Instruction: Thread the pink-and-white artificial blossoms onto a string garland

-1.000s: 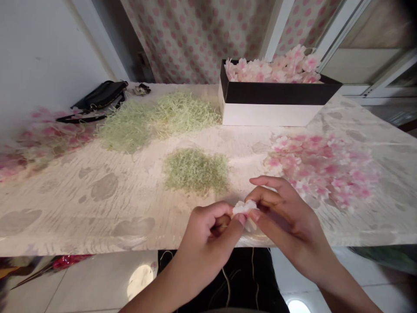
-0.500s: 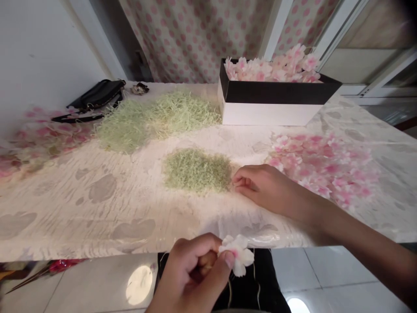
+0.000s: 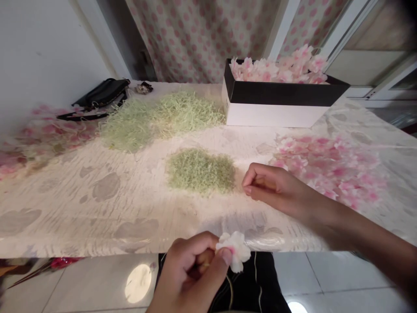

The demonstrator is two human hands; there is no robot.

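Observation:
My left hand [image 3: 187, 274] is low, past the table's front edge, pinching a white and pink artificial flower [image 3: 234, 250] between thumb and fingers. A thin strand [image 3: 230, 289] hangs below the flower. My right hand [image 3: 270, 187] rests just right of a pale green pile of shredded fibre [image 3: 200, 171], its fingertips curled together and almost touching the pile. Nothing shows between those fingertips, though small strands could be hidden. Pink and white loose blossoms [image 3: 327, 171] lie to the right of that hand.
A black and white box [image 3: 276, 104] filled with pink blossoms stands at the back. Two more green fibre piles [image 3: 163, 121] lie to its left. A black bag [image 3: 102, 93] sits at the far back left, on a patterned table cover [image 3: 81, 217].
A second ago both hands met over the flower. Since then, the left hand has dropped toward me with it, and the right hand has gone to the pile, drawn slightly right, and closed its fingers.

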